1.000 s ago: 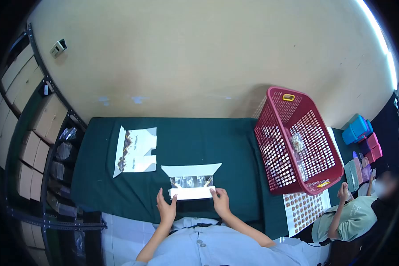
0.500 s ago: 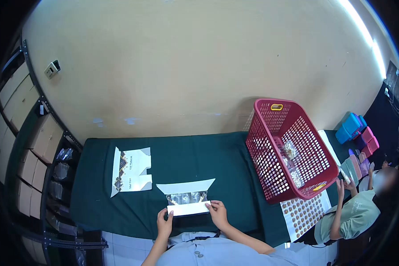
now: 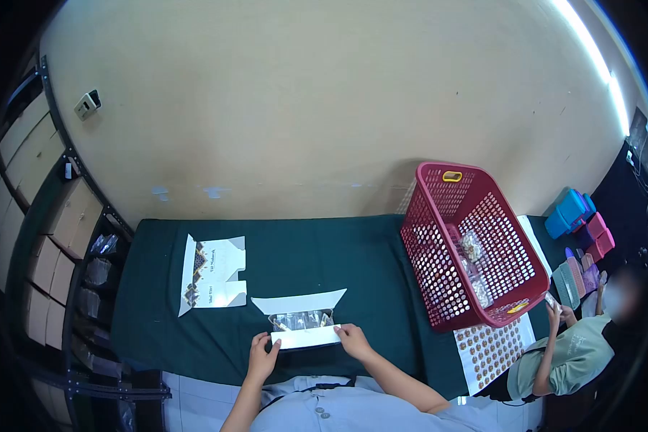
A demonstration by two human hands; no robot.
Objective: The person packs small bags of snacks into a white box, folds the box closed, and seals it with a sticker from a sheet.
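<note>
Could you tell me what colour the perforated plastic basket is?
Dark pink-red perforated plastic basket, head view.

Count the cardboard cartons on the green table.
2: one flat printed carton lying left; one open carton at the near edge, touched by left hand and right hand.

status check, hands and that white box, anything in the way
Left hand at left end of white box, right hand at right end; grip unclear. Box open, clear packets inside. Flat printed carton apart to the left, nothing blocking.
</note>
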